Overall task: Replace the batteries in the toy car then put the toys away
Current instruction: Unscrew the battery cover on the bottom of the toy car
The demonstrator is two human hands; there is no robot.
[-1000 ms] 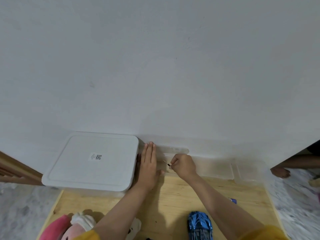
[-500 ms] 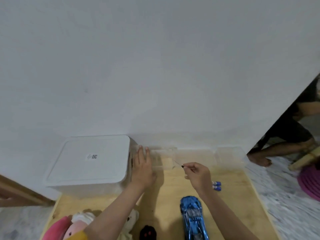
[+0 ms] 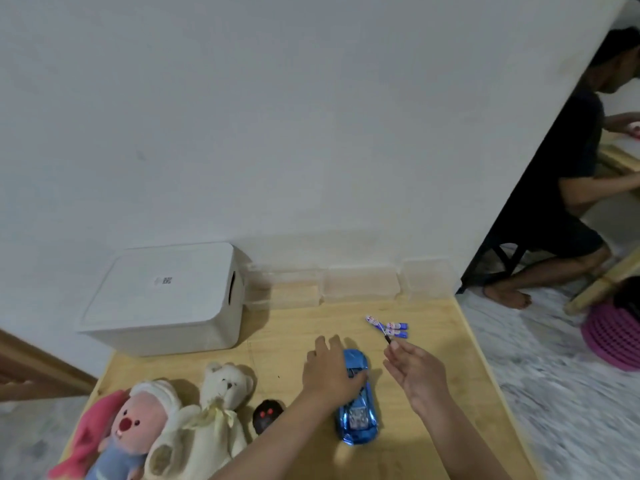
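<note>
A shiny blue toy car (image 3: 358,415) lies on the wooden table (image 3: 446,393). My left hand (image 3: 329,370) rests over its far end and grips it. My right hand (image 3: 415,370) hovers just right of the car and pinches a thin small screwdriver (image 3: 382,330) by its dark handle, tip pointing away. Three blue-and-white batteries (image 3: 394,329) lie on the table right behind the screwdriver. A black remote control (image 3: 266,415) with red buttons sits left of my left forearm.
A white lidded storage box (image 3: 166,299) stands at the back left. Clear plastic boxes (image 3: 360,284) line the wall. A pink plush (image 3: 114,438) and a cream bear (image 3: 214,417) lie front left. Another person sits at the right, by a pink stool (image 3: 613,336).
Both hands pulled back from the clear boxes at the wall. My left hand came down onto the blue car; my right hand brought the small screwdriver near the batteries. The view tilted down.
</note>
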